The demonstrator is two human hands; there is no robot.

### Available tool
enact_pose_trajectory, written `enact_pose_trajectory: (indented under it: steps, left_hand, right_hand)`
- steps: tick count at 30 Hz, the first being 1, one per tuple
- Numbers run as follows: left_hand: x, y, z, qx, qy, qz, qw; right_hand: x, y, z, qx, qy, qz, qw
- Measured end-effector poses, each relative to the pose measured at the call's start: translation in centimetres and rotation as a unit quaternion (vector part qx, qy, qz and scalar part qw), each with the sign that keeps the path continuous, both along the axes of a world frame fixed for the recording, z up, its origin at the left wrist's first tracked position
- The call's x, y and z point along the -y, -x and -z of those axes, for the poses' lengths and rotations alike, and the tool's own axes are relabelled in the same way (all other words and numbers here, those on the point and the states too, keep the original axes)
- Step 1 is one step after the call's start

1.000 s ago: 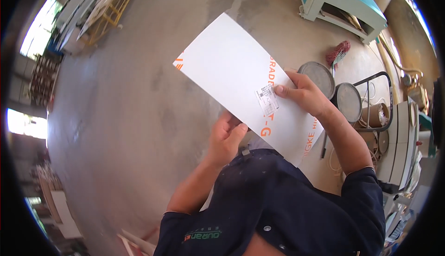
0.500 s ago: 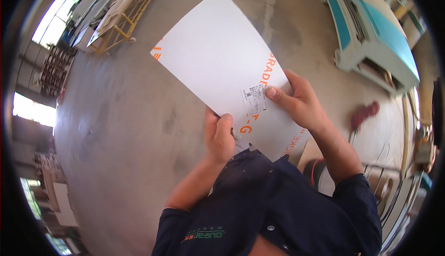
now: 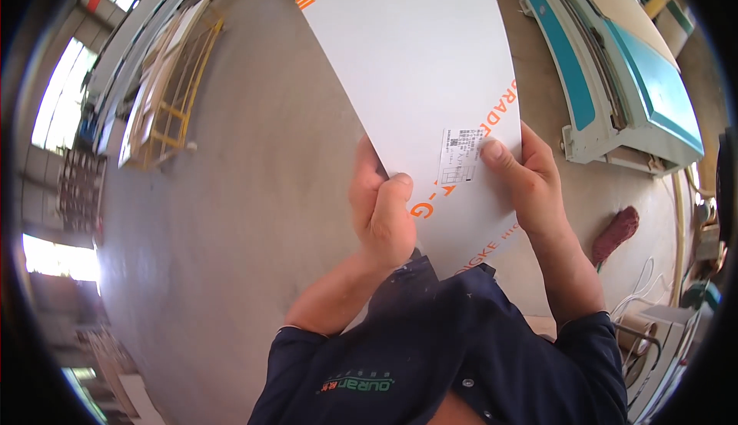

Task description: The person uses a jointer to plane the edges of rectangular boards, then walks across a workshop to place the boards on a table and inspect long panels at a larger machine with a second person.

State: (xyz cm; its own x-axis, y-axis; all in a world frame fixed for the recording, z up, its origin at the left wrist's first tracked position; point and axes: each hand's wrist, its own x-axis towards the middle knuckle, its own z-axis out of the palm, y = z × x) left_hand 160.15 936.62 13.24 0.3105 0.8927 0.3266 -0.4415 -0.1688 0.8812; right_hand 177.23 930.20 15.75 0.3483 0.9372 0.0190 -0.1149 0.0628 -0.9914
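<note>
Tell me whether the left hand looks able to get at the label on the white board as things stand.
Probably yes: the left hand holds the white board by its left edge, and nothing stands between its thumb and the label, though it would likely have to loosen its hold.

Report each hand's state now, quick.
Left hand: closed on the white panel, gripping its left edge, thumb on top.
Right hand: closed on the panel's right edge, thumb beside the label.
</note>
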Motion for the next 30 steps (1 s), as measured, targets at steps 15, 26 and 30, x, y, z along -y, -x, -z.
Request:
enact_pose_trajectory:
  steps: [15, 26, 30]
  left_hand:
    - [-42.9, -25.9, -0.8, -0.021, 0.023, 0.057, 0.998]
    - [-77.0, -45.7, 5.7, 0.009, 0.069, 0.049, 0.996]
    - [-91.0, -56.1, 5.3, -0.004, 0.075, 0.126, 0.989]
  right_hand:
    - [-42.5, -25.9, 2.1, -0.087, 0.011, 0.011, 0.996]
    - [-75.4, -44.7, 7.0, -0.028, 0.03, 0.061, 0.997]
    - [-87.1, -54.6, 5.9, -0.004, 0.011, 0.124, 0.992]
